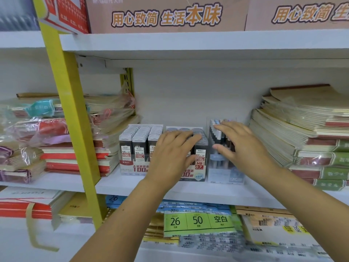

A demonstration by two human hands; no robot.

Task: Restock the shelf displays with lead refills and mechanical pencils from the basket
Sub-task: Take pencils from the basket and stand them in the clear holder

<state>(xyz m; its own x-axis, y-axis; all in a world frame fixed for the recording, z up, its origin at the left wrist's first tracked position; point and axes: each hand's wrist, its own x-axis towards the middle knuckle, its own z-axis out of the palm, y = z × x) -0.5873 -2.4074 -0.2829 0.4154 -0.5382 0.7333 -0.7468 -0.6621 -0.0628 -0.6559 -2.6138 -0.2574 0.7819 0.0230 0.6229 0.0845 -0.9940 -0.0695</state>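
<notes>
Two display boxes of lead refills stand side by side on the white middle shelf (113,183): a 0.5 box (138,146) on the left and a 0.7 HB box (200,157) to its right. A clear display of mechanical pencils (220,148) stands right of them. My left hand (170,157) lies flat over the front of the 0.7 box, fingers spread on the refill tops. My right hand (241,146) rests against the pencil display's right side, fingertips on the pencil tops. Neither hand holds a loose item. The basket is out of view.
Wrapped notebook stacks (62,148) fill the shelf left of the boxes, behind a yellow upright (75,118). Tall piles of brown notebooks (306,137) crowd the right. Cartons (166,16) sit on the shelf above. Paper packs (198,222) lie on the shelf below.
</notes>
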